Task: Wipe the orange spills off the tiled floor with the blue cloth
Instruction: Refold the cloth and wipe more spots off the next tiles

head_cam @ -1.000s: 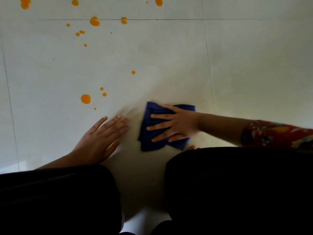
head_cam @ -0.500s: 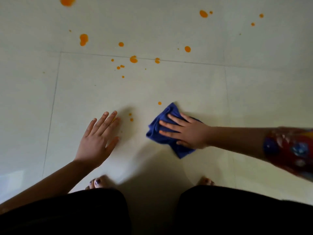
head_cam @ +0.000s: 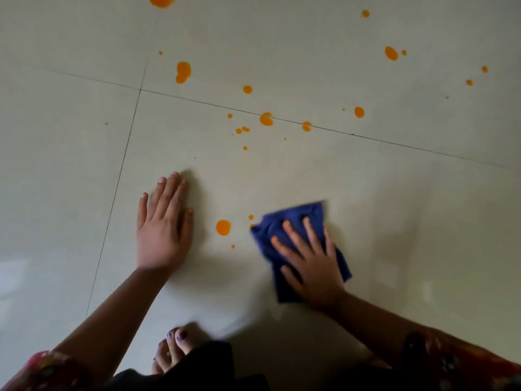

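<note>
Grip unclenched both sides, right hand (head_cam: 310, 266) spread flat on blue cloth (head_cam: 296, 218), left hand (head_cam: 162, 235) flat on tiled floor (head_cam: 423, 221), orange spills (head_cam: 223, 227) between them, more scattered far.

The tiled floor (head_cam: 408, 210) is laid in large, pale cream tiles with a smooth, glossy finish. Thin dark grout lines divide them: one long grout line (head_cam: 366, 136) slants from the upper left down towards the right edge, and a second grout line (head_cam: 115, 193) runs from the top down towards the lower left. The two cross in the upper left. A bright whitish reflection (head_cam: 17, 277) lies at the left edge, and a fainter sheen (head_cam: 425, 286) shows on the right. A soft shadow (head_cam: 282, 351) darkens the tile near the bottom.
</note>
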Tool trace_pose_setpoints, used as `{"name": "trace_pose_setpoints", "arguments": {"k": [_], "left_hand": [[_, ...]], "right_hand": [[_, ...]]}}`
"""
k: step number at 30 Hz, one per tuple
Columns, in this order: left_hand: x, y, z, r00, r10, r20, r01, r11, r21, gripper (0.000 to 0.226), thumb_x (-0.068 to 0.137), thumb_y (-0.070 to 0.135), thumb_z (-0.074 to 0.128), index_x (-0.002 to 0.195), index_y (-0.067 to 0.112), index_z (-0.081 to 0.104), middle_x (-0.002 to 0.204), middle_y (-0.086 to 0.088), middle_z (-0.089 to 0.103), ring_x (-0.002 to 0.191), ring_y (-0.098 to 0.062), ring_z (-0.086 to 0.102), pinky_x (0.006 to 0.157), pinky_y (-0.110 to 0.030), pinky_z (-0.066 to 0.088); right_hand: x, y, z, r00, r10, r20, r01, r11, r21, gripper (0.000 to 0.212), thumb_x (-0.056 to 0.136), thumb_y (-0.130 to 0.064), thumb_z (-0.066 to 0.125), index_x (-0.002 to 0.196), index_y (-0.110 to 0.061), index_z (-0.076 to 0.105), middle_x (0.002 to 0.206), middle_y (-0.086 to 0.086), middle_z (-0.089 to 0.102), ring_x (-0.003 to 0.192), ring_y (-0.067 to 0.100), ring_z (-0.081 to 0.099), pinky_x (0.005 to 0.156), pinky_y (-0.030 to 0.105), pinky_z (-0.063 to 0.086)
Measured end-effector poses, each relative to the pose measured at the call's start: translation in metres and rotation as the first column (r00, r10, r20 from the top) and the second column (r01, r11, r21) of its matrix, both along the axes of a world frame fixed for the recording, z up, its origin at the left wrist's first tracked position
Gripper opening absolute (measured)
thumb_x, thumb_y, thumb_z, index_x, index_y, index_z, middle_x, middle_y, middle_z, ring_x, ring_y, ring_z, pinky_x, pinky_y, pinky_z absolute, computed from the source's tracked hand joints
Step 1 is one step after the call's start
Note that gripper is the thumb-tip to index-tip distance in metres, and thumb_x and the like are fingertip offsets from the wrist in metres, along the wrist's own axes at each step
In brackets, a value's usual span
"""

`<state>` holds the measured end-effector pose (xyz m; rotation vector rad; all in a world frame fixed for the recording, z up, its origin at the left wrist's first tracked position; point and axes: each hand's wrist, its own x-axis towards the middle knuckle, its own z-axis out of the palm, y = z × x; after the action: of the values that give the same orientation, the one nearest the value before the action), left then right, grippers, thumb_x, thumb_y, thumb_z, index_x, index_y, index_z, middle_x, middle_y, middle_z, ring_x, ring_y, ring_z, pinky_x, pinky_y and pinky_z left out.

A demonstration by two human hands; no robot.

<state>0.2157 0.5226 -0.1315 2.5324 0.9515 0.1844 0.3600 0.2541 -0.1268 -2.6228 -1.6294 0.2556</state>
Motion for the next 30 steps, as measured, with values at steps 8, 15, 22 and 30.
{"name": "trace_pose_setpoints", "arguments": {"k": [8,15,22,30], "left_hand": [[-0.002,0.002,-0.001,0.997,0.026,0.069,-0.024,0.999,-0.029,0.053,0.094,0.021,0.039,0.146,0.016,0.037,0.157,0.0,0.027,0.147,-0.015,0.018,0.12,-0.033,0.007],[-0.005,0.003,-0.001,0.984,0.086,0.158,-0.075,0.994,-0.075,0.053,0.093,0.015,0.037,0.146,0.015,0.037,0.157,0.0,0.027,0.147,-0.014,0.016,0.12,-0.036,0.008],[-0.01,0.006,-0.003,0.955,0.185,0.234,-0.162,0.98,-0.113,0.056,0.09,0.01,0.034,0.146,0.011,0.037,0.157,-0.003,0.026,0.146,-0.016,0.021,0.119,-0.036,0.01],[0.003,0.045,0.002,0.968,0.188,0.166,-0.185,0.982,-0.032,0.056,0.092,0.016,0.034,0.148,0.016,0.033,0.158,-0.001,0.024,0.146,-0.017,0.018,0.119,-0.038,0.008]], "right_hand": [[0.03,0.078,-0.006,0.956,0.289,0.054,-0.288,0.957,-0.025,0.051,0.101,-0.042,0.031,0.151,-0.033,0.026,0.159,-0.005,0.022,0.148,0.023,0.017,0.118,0.049,0.016],[-0.002,0.026,-0.005,0.979,0.189,0.071,-0.188,0.982,-0.018,0.054,0.098,-0.04,0.034,0.151,-0.029,0.027,0.159,0.0,0.021,0.147,0.028,0.017,0.113,0.055,0.021],[0.0,0.142,-0.007,0.912,0.411,0.014,-0.411,0.91,0.054,0.049,0.1,-0.04,0.033,0.149,-0.033,0.032,0.158,-0.006,0.025,0.148,0.022,0.018,0.118,0.048,0.013],[-0.019,0.123,-0.01,0.982,-0.179,0.051,0.171,0.977,0.13,0.051,0.1,-0.038,0.034,0.15,-0.03,0.03,0.159,-0.006,0.024,0.148,0.023,0.017,0.117,0.05,0.018]]}}
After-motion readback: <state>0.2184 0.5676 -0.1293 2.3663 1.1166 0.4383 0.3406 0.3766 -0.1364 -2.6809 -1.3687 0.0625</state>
